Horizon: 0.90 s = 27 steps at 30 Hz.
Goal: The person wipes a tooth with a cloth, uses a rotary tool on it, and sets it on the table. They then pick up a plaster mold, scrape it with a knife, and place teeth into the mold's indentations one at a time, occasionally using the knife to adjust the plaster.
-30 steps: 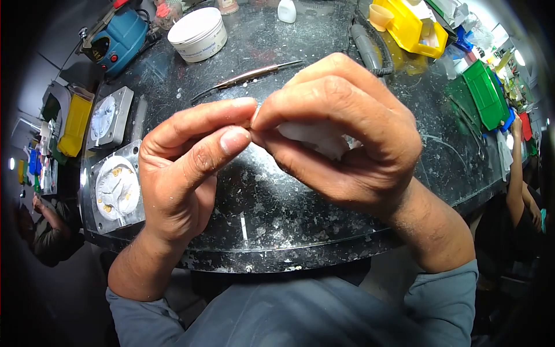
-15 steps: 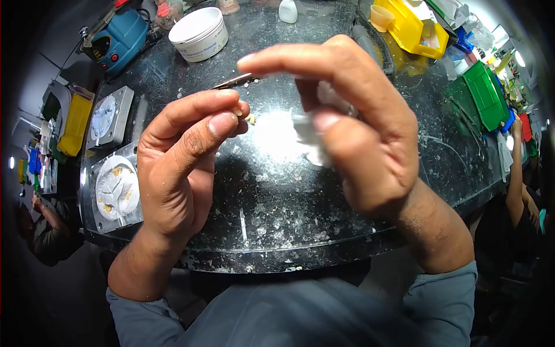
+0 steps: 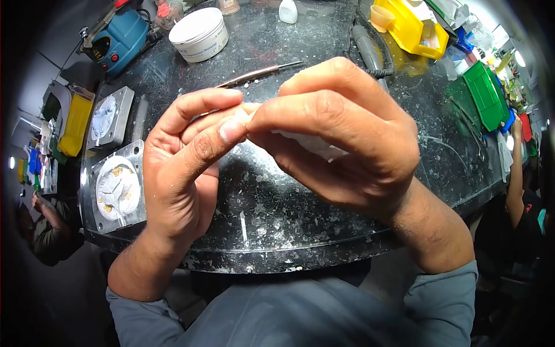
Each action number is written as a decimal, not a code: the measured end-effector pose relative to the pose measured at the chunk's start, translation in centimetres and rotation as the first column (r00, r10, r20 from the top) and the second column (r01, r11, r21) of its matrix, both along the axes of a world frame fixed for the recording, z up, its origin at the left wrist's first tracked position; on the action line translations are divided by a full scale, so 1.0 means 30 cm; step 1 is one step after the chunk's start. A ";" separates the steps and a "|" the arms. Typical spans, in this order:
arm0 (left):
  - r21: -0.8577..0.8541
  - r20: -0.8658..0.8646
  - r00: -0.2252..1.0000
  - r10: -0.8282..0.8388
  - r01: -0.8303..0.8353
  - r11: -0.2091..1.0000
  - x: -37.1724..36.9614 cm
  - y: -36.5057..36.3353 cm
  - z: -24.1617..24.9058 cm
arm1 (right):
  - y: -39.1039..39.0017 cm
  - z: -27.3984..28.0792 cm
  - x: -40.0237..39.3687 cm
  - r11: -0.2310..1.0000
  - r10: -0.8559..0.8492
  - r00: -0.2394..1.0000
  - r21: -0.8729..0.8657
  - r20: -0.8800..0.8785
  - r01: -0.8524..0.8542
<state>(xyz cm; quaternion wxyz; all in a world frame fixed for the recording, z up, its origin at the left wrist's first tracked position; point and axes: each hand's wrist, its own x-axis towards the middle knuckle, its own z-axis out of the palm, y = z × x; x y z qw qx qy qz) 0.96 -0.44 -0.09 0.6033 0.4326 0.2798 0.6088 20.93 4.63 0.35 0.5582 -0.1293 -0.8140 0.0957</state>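
My left hand [image 3: 188,159] is raised over the dark, speckled bench [image 3: 266,217], its thumb and fingers pinched on a small pale piece [image 3: 245,112] that is mostly hidden. The fingertips of my right hand [image 3: 347,139] meet the left ones at that piece. Inside the curled right palm is a whitish crumpled thing [image 3: 315,146], only partly visible. Beyond the hands, a slim tool [image 3: 254,74] lies on the bench. Left of my left hand sits a metal mold [image 3: 137,202] with a white plaster disc [image 3: 118,188] bearing yellowish bits.
A second metal mold [image 3: 122,136] lies farther left. At the back are a white tub [image 3: 199,36], a blue machine [image 3: 118,40], a small white bottle [image 3: 288,11], a grey handpiece [image 3: 367,49] and a yellow bin [image 3: 407,32]. A green bin [image 3: 484,95] stands right. People's arms show at both sides.
My right hand has moved left, bringing its fingertips against the small piece at my left fingertips. The slim tool and the grey handpiece are now more exposed.
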 end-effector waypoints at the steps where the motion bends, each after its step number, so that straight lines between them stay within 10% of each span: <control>1: 0.014 0.030 0.998 -0.046 0.045 0.999 -0.012 0.006 -0.011 | -0.002 0.000 0.001 1.000 -0.016 1.000 -0.001 0.014 0.016; 14: -0.043 0.061 0.997 -0.038 0.041 0.998 -0.013 0.009 -0.010 | 0.011 -0.009 0.005 0.998 0.063 0.998 -0.027 0.023 -0.062; 18: -0.033 0.038 0.998 -0.041 0.042 0.999 -0.016 0.012 -0.012 | -0.006 -0.014 -0.017 0.934 0.090 0.981 -0.327 -0.175 -0.143; 27: -0.062 -0.009 1.000 -0.022 0.021 0.998 -0.013 0.005 0.000 | 0.002 0.030 0.036 0.923 0.129 0.992 -0.365 -0.005 -0.122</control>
